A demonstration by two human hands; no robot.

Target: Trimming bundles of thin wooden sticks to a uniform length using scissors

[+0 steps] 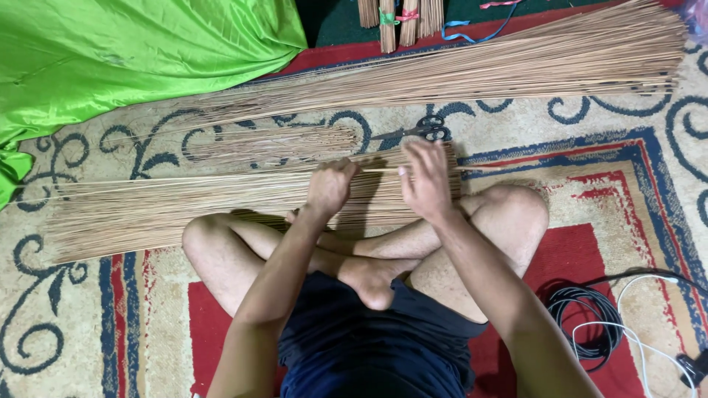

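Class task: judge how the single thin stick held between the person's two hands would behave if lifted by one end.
The stick between left hand and right hand looks very thin and long, so probably light, whippy and droopy. Likely snaps if bent sharply.

— What are you working on there?

— Your pile of thin sticks (184, 210) — long, straw-brown, dry-looking slivers lying flat on the carpet just ahead of your crossed legs. They run roughly left to right, fanned wider at the left end and packed closer at the right.

— And the one you've picked out?

— A single stick (380, 170), paler than the rest, lies level across the top of the pile near its right end. Its middle shows between your two hands; its right end pokes out past the pile's edge, and its left end can't be followed among the others.
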